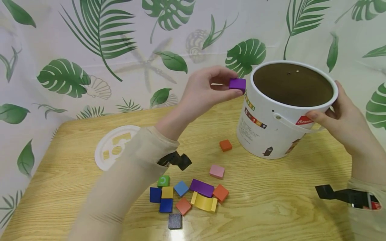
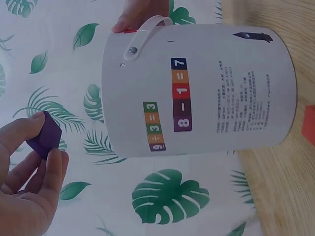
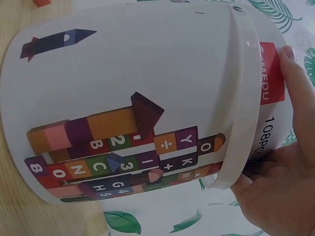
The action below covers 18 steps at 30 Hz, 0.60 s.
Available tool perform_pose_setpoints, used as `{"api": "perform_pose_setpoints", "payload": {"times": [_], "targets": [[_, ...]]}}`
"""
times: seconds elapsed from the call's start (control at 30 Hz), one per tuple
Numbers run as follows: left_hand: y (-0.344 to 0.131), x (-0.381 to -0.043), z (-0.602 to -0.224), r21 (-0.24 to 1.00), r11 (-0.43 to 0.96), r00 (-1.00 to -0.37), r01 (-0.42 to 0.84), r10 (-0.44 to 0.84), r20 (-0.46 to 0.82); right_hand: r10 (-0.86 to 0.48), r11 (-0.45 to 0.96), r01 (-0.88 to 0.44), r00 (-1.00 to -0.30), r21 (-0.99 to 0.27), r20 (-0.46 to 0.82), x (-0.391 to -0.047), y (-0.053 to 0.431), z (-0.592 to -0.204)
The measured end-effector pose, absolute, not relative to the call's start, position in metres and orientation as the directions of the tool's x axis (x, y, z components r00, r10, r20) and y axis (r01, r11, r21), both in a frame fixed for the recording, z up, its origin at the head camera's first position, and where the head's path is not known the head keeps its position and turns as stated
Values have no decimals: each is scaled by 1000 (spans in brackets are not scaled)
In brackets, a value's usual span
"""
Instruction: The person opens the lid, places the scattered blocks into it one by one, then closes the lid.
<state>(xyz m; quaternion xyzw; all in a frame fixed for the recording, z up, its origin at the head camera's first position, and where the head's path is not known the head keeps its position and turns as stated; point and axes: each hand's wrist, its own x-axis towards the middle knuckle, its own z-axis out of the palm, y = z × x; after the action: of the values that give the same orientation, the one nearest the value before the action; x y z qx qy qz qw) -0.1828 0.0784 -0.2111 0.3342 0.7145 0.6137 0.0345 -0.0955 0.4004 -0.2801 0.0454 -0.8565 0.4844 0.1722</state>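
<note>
Between thumb and fingers my left hand (image 1: 205, 87) pinches a purple block (image 1: 237, 85), level with the rim and just left of a white bucket (image 1: 259, 134). In the left wrist view the purple block (image 2: 45, 135) shows several flat faces. My right hand (image 1: 346, 117) grips the bucket's right side near the top, its thumb by the red label and the other fingers partly hidden behind. The bucket stands on the table, and its visible inner wall is brown. A white handle (image 3: 243, 98) hangs down its side.
Several coloured blocks lie in a loose group on the wooden table (image 1: 271, 201), among them a yellow arch (image 1: 203, 202) and a long purple block (image 1: 202, 188). An orange block (image 1: 225, 145) lies near the bucket's base, a pink block (image 1: 217, 171) closer. A white slotted lid (image 1: 101, 157) is partly behind the left sleeve.
</note>
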Motion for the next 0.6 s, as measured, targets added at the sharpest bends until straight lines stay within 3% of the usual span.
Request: {"api": "perform_pose_setpoints", "payload": {"times": [0.2, 0.6], "targets": [[108, -195, -207, 917, 64, -781, 393, 549, 297, 84, 520, -252, -936, -816, 342, -97, 401, -280], [157, -210, -204, 867, 207, -740, 454, 629, 237, 82, 533, -231, -943, -814, 322, -96, 403, -280]]}}
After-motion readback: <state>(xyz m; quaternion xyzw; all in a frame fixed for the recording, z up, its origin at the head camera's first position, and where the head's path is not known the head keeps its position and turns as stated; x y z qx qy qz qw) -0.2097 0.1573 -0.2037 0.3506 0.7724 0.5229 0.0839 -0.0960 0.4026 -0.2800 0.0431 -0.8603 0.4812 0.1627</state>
